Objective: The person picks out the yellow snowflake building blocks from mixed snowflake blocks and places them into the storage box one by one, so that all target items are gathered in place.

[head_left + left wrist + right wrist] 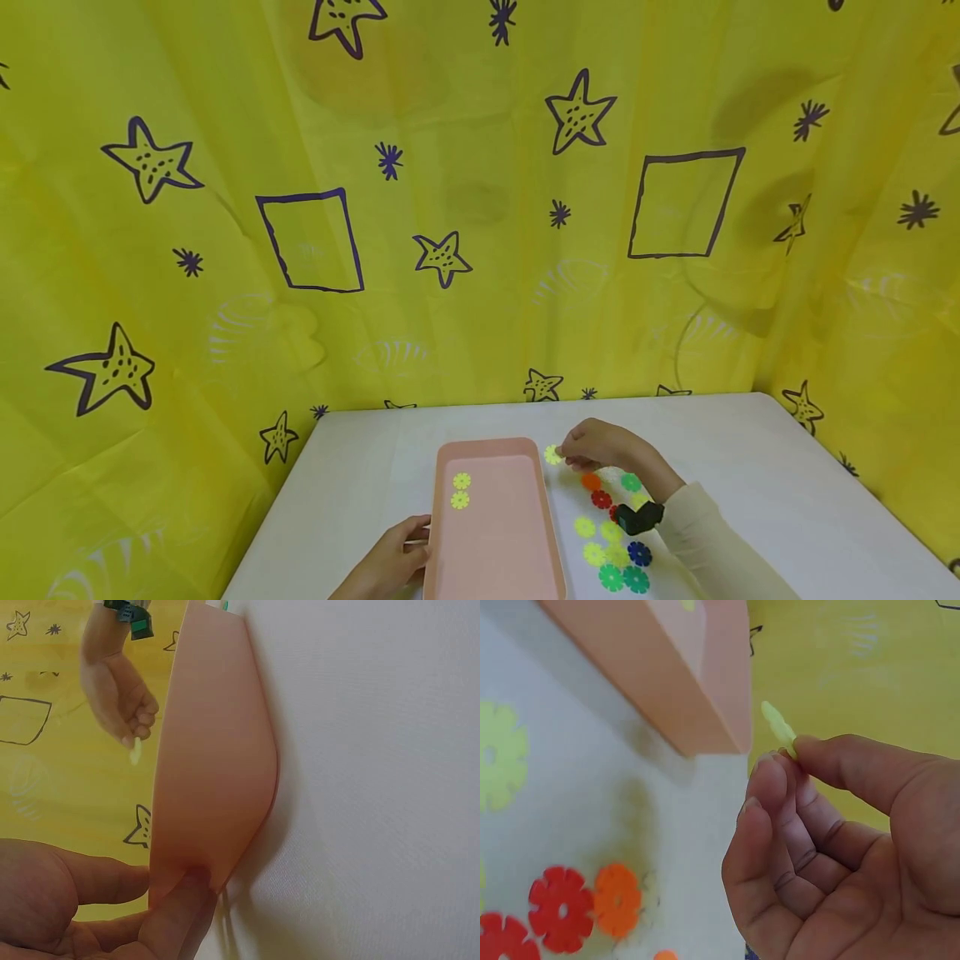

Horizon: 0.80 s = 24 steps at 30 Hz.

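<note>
My right hand [600,444] pinches a yellow snowflake building disc [552,455] between thumb and fingertips. It is raised just past the right rim of a pink tray [495,542]. In the right wrist view the held disc [778,727] appears nearly edge-on, with the other fingers curled below. My left hand [393,557] grips the tray's left side; in the left wrist view its thumb is at the rim and its fingers press the outer wall [214,735]. Inside the tray, two yellow discs [461,491] lie one behind the other near the left wall.
Right of the tray, several loose discs lie on the white table [360,467]: an orange disc [591,482], a red disc [601,499], green discs [636,579], a dark blue disc [640,553] and yellow ones [584,527]. A yellow patterned curtain [480,317] hangs behind the table.
</note>
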Available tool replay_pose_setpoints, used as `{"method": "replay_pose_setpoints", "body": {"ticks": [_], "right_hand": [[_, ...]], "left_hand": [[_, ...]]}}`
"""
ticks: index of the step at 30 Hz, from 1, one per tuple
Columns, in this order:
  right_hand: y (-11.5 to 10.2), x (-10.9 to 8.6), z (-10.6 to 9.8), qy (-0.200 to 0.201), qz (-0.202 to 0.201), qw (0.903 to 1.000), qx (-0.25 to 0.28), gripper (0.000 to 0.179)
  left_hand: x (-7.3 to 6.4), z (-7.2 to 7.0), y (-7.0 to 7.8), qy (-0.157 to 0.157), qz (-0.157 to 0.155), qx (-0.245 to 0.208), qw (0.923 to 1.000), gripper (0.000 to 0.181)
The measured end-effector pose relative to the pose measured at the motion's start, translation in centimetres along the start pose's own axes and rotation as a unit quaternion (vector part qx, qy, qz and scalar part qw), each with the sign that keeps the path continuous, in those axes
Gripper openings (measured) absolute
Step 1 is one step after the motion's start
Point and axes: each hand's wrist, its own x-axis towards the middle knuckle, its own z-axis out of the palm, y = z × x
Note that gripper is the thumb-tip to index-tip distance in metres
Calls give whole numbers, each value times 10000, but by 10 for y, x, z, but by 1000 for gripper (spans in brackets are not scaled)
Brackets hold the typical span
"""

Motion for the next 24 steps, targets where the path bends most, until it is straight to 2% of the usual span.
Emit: {"method": "replay_pose_setpoints", "body": {"ticks": [8, 24], "right_hand": [[-25, 11, 13, -373, -371, 9984, 184, 22], [-66, 45, 71, -874, -146, 9952, -427, 22]], "left_hand": [[0, 1, -1, 8, -20, -20, 10000, 54], [0, 1, 1, 57, -33, 40, 10000, 52]]}}
